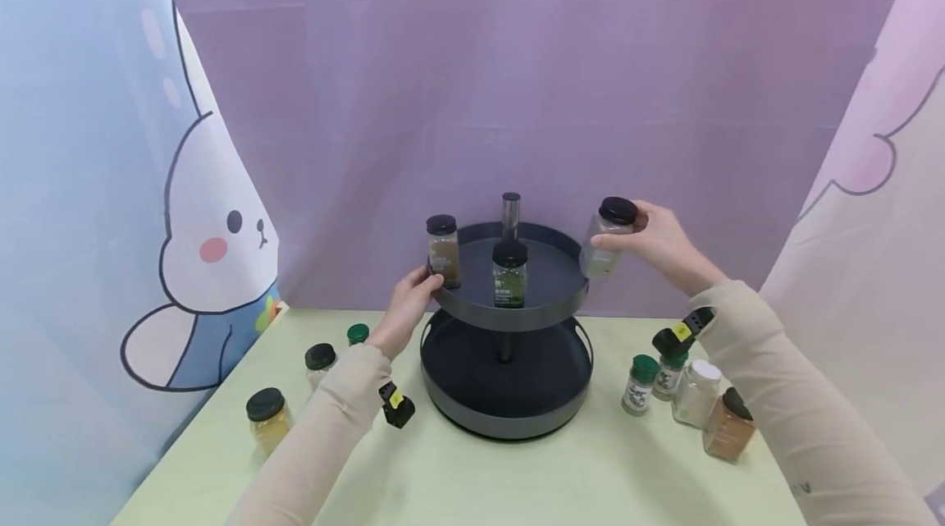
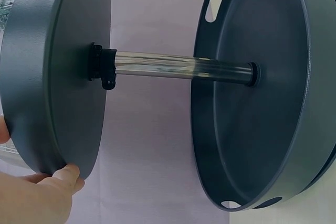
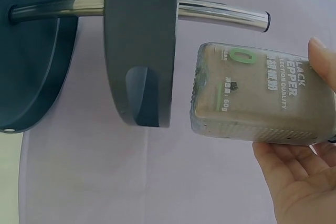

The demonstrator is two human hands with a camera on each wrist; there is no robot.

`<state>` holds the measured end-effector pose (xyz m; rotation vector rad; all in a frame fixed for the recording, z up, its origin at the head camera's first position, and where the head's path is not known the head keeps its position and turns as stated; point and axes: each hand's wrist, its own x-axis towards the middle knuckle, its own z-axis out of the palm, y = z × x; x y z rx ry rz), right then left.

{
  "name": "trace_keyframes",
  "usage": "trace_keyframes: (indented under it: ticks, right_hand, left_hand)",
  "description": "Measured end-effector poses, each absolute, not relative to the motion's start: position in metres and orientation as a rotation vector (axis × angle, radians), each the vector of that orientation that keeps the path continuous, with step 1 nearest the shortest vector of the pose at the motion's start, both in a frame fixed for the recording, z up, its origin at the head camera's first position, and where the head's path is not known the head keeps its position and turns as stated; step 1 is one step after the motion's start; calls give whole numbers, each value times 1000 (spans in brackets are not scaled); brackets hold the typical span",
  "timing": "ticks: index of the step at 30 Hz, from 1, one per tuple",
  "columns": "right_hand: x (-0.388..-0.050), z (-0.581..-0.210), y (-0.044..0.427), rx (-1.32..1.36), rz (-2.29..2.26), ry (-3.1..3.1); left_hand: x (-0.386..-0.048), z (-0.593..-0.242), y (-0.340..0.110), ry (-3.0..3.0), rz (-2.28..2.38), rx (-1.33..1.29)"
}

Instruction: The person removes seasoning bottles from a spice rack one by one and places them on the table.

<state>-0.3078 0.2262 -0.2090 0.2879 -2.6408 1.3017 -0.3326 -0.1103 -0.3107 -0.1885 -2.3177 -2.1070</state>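
A dark two-tier round tray has its upper tier [image 1: 472,313] above its lower tier [image 1: 509,426]. My left hand [image 1: 404,308] grips the upper tier's left rim, thumb on the outside; in the left wrist view the fingers [image 2: 68,174] reach its underside. My right hand [image 1: 660,243] holds a black-lidded jar [image 1: 607,239] by its upper part, tilted, at the upper tier's right edge. The right wrist view shows this jar [image 3: 252,95] labelled black pepper, apart from the rim. On the upper tier stand a brown-filled jar [image 1: 445,255] at the left and a green-filled jar [image 1: 510,284] at the front.
Right of the tray stand two green-lidded jars [image 1: 639,386] [image 1: 668,377], a white-lidded jar [image 1: 696,395] and a reddish-brown jar [image 1: 729,427]. At the left are a yellow-filled jar [image 1: 270,423], a black-lidded jar [image 1: 321,360] and a green-lidded one [image 1: 358,335]. A curtain [image 1: 546,83] hangs behind.
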Motion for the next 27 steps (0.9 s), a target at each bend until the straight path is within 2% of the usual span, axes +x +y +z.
trace_keyframes:
  ticks: [27]
  right_hand:
    - [-276,-253,264,228,1112,-2737]
  left_hand:
    - [-335,-314,-110,-2297,-2112,-191]
